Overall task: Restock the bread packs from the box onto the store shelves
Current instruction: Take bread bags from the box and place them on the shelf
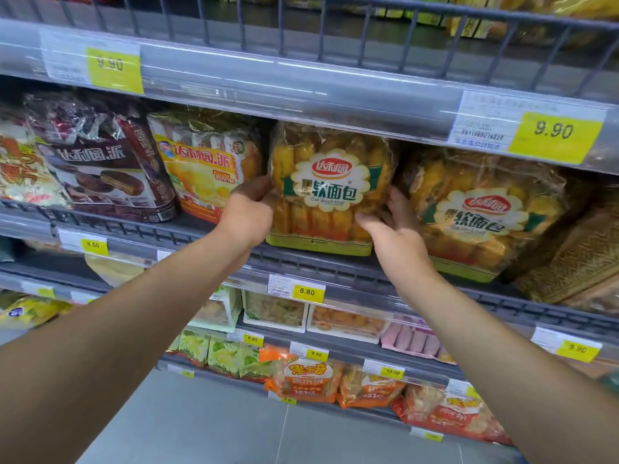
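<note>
A clear bread pack (330, 189) with golden rolls and a white flower-shaped label stands upright on the grey wire-fronted shelf (335, 266), in the middle of the view. My left hand (249, 212) grips its left edge. My right hand (393, 226) holds its lower right corner, fingers spread against the wrap. A second bread pack (485, 212) of the same kind leans just to the right on that shelf. The box is out of view.
Left of the held pack stand a yellow pie bag (207, 162) and a brown chocolate pie bag (107, 169). The upper shelf's rail with price tags (556, 132) hangs close above. Lower shelves hold more snack packs (304, 376). Grey floor lies below.
</note>
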The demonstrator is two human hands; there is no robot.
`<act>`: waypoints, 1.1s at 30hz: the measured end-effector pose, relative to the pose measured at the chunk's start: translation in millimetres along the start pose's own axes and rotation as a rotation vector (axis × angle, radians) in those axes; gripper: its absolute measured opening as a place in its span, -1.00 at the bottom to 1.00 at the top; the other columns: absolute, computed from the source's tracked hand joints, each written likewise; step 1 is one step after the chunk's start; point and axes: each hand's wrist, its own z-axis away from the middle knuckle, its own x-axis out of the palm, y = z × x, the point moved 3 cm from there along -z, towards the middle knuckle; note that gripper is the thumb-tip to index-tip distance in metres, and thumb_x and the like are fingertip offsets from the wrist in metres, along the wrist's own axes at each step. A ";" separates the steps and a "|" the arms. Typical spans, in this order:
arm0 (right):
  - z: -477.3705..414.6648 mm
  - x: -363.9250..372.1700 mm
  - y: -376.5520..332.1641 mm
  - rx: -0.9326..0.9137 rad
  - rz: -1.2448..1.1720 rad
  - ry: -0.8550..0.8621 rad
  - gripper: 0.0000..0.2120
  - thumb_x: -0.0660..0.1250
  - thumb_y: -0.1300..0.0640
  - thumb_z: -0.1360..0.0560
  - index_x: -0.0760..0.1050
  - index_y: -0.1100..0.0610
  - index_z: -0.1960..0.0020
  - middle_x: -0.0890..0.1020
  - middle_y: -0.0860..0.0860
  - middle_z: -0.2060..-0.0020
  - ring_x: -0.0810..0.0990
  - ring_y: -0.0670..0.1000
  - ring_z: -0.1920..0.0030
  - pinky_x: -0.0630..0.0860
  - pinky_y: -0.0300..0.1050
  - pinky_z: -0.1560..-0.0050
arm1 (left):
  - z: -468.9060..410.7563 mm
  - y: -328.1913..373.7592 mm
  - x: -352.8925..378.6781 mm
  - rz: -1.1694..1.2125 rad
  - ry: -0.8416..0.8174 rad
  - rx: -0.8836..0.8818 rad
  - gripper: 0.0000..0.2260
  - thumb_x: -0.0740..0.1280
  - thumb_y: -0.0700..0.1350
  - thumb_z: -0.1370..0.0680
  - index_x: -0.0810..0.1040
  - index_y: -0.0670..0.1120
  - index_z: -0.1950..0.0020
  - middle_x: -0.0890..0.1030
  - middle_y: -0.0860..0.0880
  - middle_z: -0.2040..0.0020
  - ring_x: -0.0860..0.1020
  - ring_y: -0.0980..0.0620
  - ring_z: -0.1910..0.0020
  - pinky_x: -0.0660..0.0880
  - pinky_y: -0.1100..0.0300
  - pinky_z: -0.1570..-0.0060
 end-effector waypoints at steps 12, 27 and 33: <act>3.8 -5.2 10.1 -0.035 0.023 -0.010 -0.25 0.43 0.06 -0.51 0.14 -0.11 -0.59 0.41 -0.16 -0.44 0.39 -0.12 -0.42 0.33 -0.17 -0.32 | 13.8 2.2 -0.3 -0.115 -0.070 -0.003 -0.62 0.20 -0.21 -0.68 0.42 0.03 -0.48 0.53 0.23 -0.24 0.54 0.17 -0.05 0.45 0.52 0.12; 102.0 -22.3 63.9 -0.133 -0.069 0.109 -0.63 0.40 0.30 -0.51 0.45 0.08 -0.26 0.56 0.01 -0.23 0.58 0.01 -0.19 0.51 -0.33 -0.06 | 115.5 -44.8 -27.8 -0.170 0.139 0.151 -0.68 0.21 -0.24 -0.57 0.60 -0.06 -0.27 0.62 -0.03 -0.23 0.58 0.15 -0.16 0.47 0.38 -0.17; 173.4 -35.2 165.7 0.085 0.071 0.028 -0.65 0.42 0.26 -0.51 0.48 0.06 -0.25 0.59 0.08 -0.23 0.62 -0.11 0.00 0.52 -0.33 0.05 | 197.1 -157.7 -48.1 -0.336 0.091 -0.036 -0.73 0.22 -0.28 -0.61 0.58 -0.08 -0.24 0.57 -0.05 -0.21 0.50 0.35 0.05 0.43 0.47 0.11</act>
